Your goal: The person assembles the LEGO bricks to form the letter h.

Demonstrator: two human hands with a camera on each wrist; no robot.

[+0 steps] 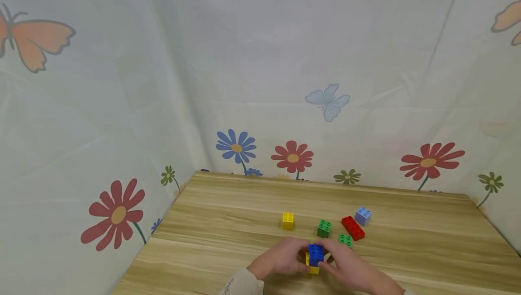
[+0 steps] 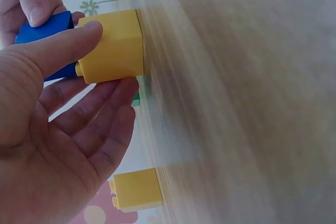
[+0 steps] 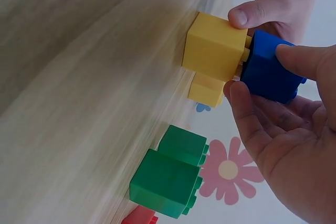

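My left hand (image 1: 285,256) pinches a yellow toy building block (image 2: 118,51) low over the wooden table, thumb on one side and fingers on the other. A blue block (image 3: 268,66) is between the thumb and fingers of my right hand (image 1: 346,263). The blue block sits over the studded top of the yellow one, a little tilted. Some yellow studs show in the gap between the two blocks in the right wrist view. Both hands are close together at the table's near side.
Beyond the hands stand another yellow block (image 1: 288,221), a green block (image 1: 324,228) and a second green block (image 1: 345,240) near the right hand. A longer red block (image 1: 352,228) lies beside a light blue block (image 1: 363,216). Flower-printed cloth (image 1: 260,59) surrounds the wooden table (image 1: 228,204).
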